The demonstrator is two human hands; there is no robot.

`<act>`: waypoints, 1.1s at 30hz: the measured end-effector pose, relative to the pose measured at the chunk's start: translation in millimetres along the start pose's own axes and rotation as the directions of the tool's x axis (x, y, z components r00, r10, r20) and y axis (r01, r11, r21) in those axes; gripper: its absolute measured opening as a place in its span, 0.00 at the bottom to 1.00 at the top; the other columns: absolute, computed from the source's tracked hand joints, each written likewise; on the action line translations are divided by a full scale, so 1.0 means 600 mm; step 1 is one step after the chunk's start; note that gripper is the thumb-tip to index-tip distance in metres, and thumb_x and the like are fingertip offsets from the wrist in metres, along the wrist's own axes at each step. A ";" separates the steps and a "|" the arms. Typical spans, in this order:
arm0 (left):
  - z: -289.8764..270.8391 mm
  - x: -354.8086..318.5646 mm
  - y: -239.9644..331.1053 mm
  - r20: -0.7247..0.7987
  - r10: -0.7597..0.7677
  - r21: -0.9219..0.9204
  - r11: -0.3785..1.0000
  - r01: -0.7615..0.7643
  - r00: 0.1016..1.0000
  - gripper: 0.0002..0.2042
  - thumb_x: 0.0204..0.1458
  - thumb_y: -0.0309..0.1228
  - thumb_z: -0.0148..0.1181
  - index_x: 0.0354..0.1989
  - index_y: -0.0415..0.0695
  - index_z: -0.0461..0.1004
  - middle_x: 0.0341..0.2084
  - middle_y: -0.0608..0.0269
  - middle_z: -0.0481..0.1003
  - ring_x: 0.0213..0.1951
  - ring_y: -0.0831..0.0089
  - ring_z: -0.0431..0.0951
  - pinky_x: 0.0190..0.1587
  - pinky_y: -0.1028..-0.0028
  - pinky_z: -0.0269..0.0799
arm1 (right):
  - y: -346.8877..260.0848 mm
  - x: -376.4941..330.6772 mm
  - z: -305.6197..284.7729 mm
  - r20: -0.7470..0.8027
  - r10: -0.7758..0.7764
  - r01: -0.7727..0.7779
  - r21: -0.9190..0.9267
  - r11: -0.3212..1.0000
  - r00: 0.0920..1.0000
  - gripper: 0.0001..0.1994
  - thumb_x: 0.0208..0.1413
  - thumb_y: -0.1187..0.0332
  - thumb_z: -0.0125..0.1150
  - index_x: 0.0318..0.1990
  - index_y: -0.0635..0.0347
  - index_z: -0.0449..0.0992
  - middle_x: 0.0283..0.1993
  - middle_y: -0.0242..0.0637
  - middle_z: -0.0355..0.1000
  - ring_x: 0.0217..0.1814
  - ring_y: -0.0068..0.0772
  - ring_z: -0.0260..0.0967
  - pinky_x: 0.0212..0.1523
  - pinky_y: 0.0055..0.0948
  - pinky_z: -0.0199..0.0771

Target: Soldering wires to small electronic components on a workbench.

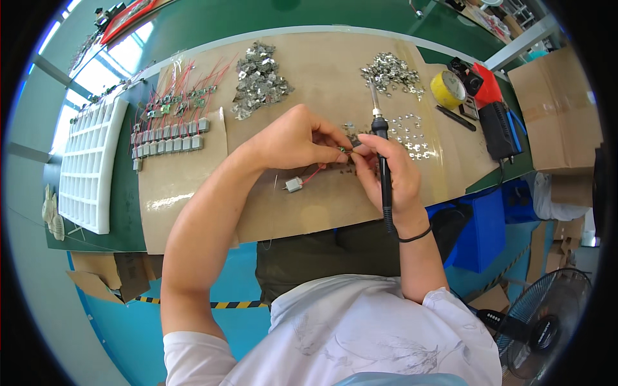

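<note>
My left hand (293,138) is closed, its thumb and fingertips pinching a small green circuit board (342,150) over the cardboard-covered bench. Red wire runs from near that board to a small silver motor (293,185) lying below my left hand. My right hand (400,183) holds a black-handled soldering iron (385,172), its metal tip pointing up and away from me. The thumb and fingertips of this hand also meet at the board's right side. What they pinch there is too small to make out.
Rows of motors (168,145) with red wires and boards lie at left, beside a white compartment tray (87,164). Metal-piece piles (257,80) (391,72) sit farther back. Small silver pieces (412,138) spread right of my hands. Yellow tape (448,89) and a black box (499,130) stand at right.
</note>
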State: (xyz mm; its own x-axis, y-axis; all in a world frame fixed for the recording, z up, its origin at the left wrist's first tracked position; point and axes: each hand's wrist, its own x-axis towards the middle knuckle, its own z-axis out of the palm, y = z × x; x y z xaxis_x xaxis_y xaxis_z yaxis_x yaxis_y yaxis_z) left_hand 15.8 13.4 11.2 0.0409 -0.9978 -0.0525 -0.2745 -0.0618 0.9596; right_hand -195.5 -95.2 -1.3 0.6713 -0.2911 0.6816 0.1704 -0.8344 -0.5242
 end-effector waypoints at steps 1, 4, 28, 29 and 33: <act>0.000 0.000 -0.001 -0.006 -0.003 0.000 1.000 0.003 1.000 0.13 0.55 0.27 0.76 0.47 0.38 0.87 0.29 0.65 0.84 0.29 0.84 0.78 0.32 0.77 0.73 | 0.004 -0.001 0.002 -0.016 0.018 -0.018 -0.005 1.000 1.000 0.26 0.51 0.87 0.72 0.58 0.60 0.77 0.36 0.39 0.79 0.35 0.37 0.79 0.36 0.32 0.81; 0.004 -0.004 0.010 -0.051 0.041 -0.031 0.999 -0.043 0.998 0.12 0.56 0.25 0.73 0.49 0.38 0.87 0.27 0.67 0.83 0.29 0.85 0.78 0.32 0.78 0.73 | 0.014 -0.002 0.005 -0.040 0.040 -0.040 0.004 0.999 0.998 0.24 0.52 0.86 0.73 0.56 0.59 0.78 0.37 0.40 0.80 0.36 0.36 0.80 0.37 0.31 0.82; 0.023 0.014 -0.021 -0.442 0.261 0.450 0.892 -0.039 0.858 0.10 0.52 0.29 0.74 0.39 0.38 0.86 0.28 0.55 0.83 0.28 0.67 0.82 0.34 0.68 0.78 | -0.019 0.003 0.025 0.000 -0.012 0.012 -0.044 0.999 1.000 0.21 0.51 0.85 0.72 0.54 0.60 0.80 0.32 0.42 0.75 0.31 0.43 0.74 0.33 0.37 0.76; 0.025 0.014 -0.032 -0.444 0.254 0.448 0.893 -0.032 0.859 0.10 0.52 0.29 0.74 0.39 0.38 0.86 0.28 0.55 0.83 0.28 0.67 0.82 0.34 0.68 0.78 | -0.015 0.005 0.021 -0.006 -0.026 0.026 -0.018 0.999 1.000 0.22 0.51 0.85 0.71 0.55 0.61 0.80 0.32 0.43 0.75 0.30 0.43 0.74 0.33 0.38 0.76; 0.030 0.024 -0.017 -0.403 0.299 0.548 0.836 -0.033 0.865 0.07 0.51 0.28 0.72 0.35 0.39 0.84 0.31 0.52 0.81 0.36 0.54 0.83 0.41 0.61 0.79 | 0.015 -0.020 -0.014 -0.041 0.328 -0.321 0.125 0.939 0.944 0.18 0.65 0.76 0.66 0.62 0.67 0.77 0.36 0.42 0.84 0.32 0.29 0.83 0.37 0.27 0.84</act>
State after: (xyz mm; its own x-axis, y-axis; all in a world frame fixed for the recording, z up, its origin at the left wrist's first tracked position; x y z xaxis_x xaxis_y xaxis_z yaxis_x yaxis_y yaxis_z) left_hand 1.7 -0.8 -4.2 0.3409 -0.8715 0.3526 -0.7574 -0.0325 0.6521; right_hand -208.0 -103.2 -9.9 0.6602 -0.5676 0.4919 0.0344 -0.6314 -0.7747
